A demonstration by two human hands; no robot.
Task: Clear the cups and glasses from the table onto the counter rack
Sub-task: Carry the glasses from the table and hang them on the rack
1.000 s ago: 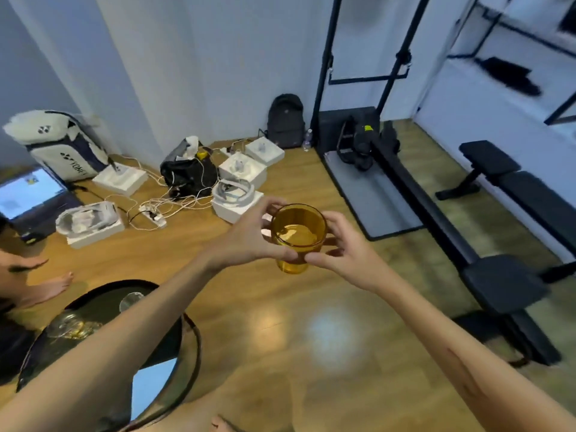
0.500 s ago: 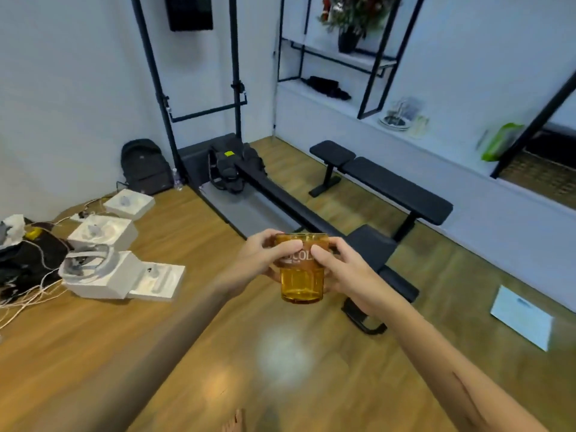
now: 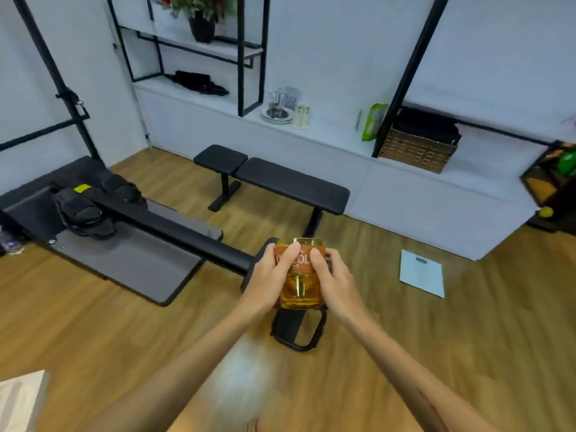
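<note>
Two hands carrying one amber glass tumbler with a brown lettered band [image 3: 300, 277], upright, well above the wooden floor [image 3: 93, 322]. Having swung right since a second ago: dropping out of view the round black table and the white boxes, bringing into view the white counter ledge [image 3: 327, 135] against the far wall, where a round rack of clear glasses [image 3: 278, 112] is standing. Heading, judging by that, toward the drop-off, with the black padded bench [image 3: 274, 179] lying between. Clamping the tumbler from either side: left hand [image 3: 270, 280] wrapping the left wall, right hand [image 3: 333, 280] wrapping the right, thumbs pressing across the near face, both forearms reaching forward, nearly level.
</note>
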